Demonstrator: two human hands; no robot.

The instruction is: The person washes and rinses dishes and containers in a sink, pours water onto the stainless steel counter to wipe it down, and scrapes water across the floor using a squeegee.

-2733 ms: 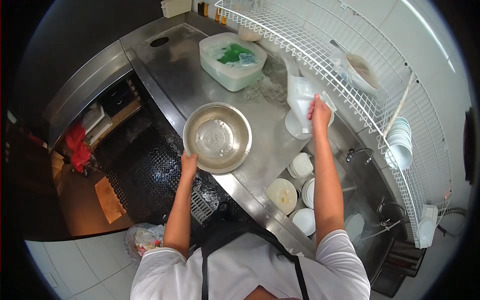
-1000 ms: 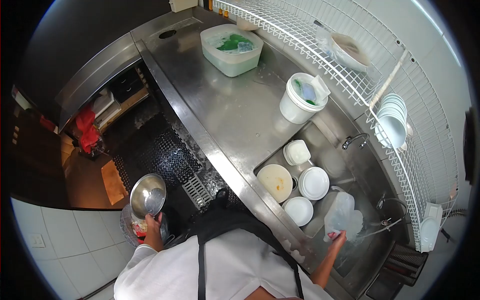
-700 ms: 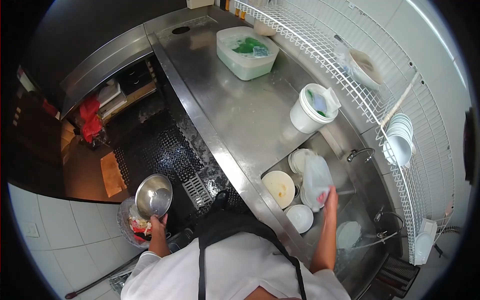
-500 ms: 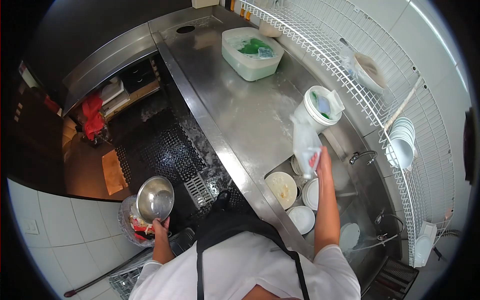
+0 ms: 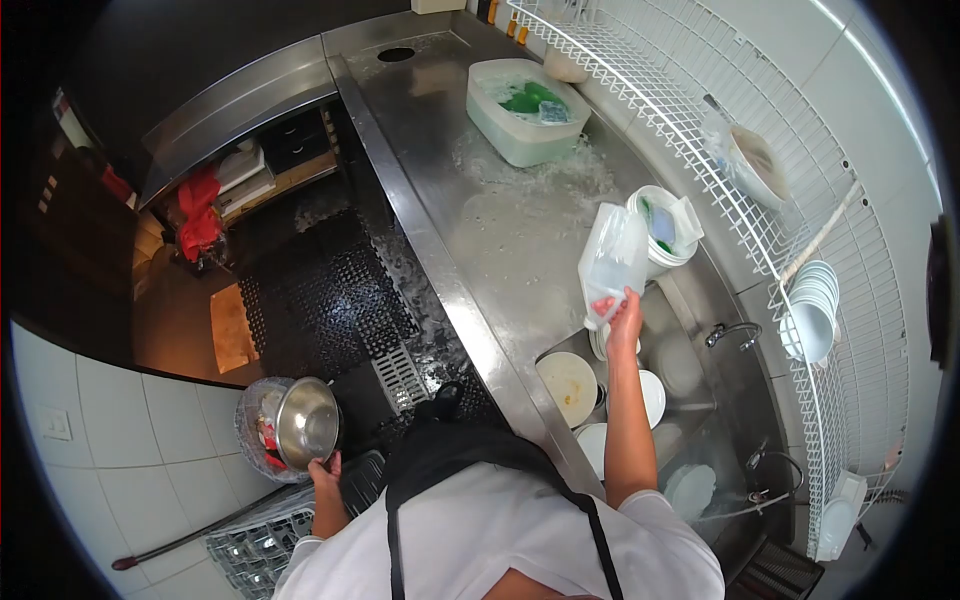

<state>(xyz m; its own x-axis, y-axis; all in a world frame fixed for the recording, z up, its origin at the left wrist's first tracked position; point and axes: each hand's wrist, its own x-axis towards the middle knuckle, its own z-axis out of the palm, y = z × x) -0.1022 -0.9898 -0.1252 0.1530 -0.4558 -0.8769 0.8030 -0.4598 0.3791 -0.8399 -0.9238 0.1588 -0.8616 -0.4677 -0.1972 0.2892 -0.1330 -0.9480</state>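
My left hand (image 5: pixel 325 474) is closed on the rim of a shiny metal bowl (image 5: pixel 308 425). The bowl tilts over a bin lined with clear plastic (image 5: pixel 250 440), which has scraps in it. On the other side, my right hand (image 5: pixel 622 312) grips a translucent plastic jug (image 5: pixel 614 258) by its narrow end. The jug is above the steel counter (image 5: pixel 500 240), close to a white bucket (image 5: pixel 668 255) with a green and a pale item in it. Water spreads over the counter up to a tub of soapy water (image 5: pixel 525 140) with a green thing in it.
Below my right forearm a sink holds a cream bowl (image 5: pixel 568 388) with food bits and several white dishes. Two taps (image 5: pixel 735 332) stand along its wall side. A white wire rack (image 5: pixel 690 130) hangs over the counter, with bowls on it. A dish rack (image 5: pixel 262 545) is by my left elbow.
The jug has swung up and away from the sink, and water now splashes across the counter near the tub. The metal bowl has shifted slightly down, farther over the bin.
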